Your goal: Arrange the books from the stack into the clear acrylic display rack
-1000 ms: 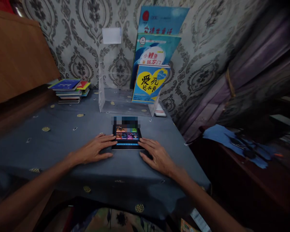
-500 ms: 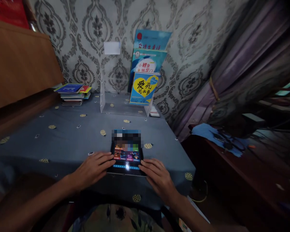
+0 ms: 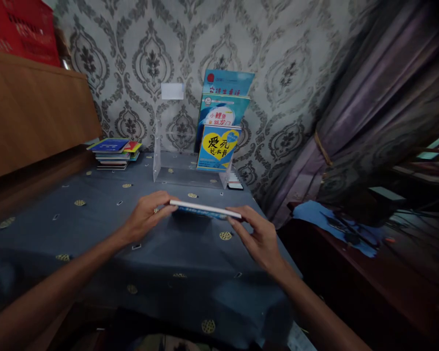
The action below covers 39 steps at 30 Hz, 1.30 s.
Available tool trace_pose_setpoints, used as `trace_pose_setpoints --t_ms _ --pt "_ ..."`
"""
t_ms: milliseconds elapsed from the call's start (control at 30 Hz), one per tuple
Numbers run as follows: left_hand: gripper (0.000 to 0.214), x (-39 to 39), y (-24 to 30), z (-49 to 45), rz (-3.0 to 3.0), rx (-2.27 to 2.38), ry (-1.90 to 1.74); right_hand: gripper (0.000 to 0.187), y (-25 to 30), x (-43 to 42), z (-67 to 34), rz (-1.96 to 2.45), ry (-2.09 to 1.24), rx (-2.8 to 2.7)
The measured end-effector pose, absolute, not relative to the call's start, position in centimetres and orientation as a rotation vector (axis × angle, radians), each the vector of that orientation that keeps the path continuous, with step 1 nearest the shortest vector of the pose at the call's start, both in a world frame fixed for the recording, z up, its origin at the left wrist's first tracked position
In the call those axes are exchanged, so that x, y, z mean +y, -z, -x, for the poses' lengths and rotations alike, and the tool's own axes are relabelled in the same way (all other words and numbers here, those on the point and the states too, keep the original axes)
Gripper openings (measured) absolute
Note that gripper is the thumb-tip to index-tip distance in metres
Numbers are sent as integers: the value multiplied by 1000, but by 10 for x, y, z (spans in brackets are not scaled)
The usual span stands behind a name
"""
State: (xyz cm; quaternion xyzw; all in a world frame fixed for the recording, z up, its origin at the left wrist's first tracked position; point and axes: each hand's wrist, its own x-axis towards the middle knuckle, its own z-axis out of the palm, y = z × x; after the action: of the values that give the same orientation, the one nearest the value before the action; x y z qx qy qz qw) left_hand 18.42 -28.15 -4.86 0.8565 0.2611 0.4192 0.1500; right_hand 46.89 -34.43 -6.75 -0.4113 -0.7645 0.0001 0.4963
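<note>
A thin book (image 3: 205, 208) is held up above the table, edge toward me, its pale page edge on top and a blue strip of cover beneath. My left hand (image 3: 149, 214) pinches its left end between thumb and fingers. At the opposite end, my right hand (image 3: 259, 235) grips it the same way. Beyond the hands stands a clear acrylic book rack (image 3: 156, 161). In its right part several books stand upright in tiers, with a blue and yellow book (image 3: 218, 148) at the front.
A stack of books (image 3: 113, 152) lies at the back left of the cloth-covered table (image 3: 95, 224), beside a wooden cabinet (image 3: 36, 112). A phone-like item (image 3: 236, 185) lies by the rack. To the right, cables and a blue cloth (image 3: 314, 214) lie on a dark desk.
The book has been lifted off the table and tilted from face-up to edge-on. Both hands have risen with it and now grip its ends. The view has shifted slightly.
</note>
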Motion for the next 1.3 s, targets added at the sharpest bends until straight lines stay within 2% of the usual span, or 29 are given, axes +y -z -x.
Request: trace_pose_setpoints --t_ms 233,600,1300 --pt "37 -209 60 -223 -1905 820 -1421 30 72 -265 -459 1034 -202 -1607" --pt "50 -142 95 -241 -1454 784 -1286 36 86 -191 -458 1027 -474 -1413" --pt "44 -142 97 -247 -1129 628 -1267 35 95 -174 -456 1003 -637 -1248"
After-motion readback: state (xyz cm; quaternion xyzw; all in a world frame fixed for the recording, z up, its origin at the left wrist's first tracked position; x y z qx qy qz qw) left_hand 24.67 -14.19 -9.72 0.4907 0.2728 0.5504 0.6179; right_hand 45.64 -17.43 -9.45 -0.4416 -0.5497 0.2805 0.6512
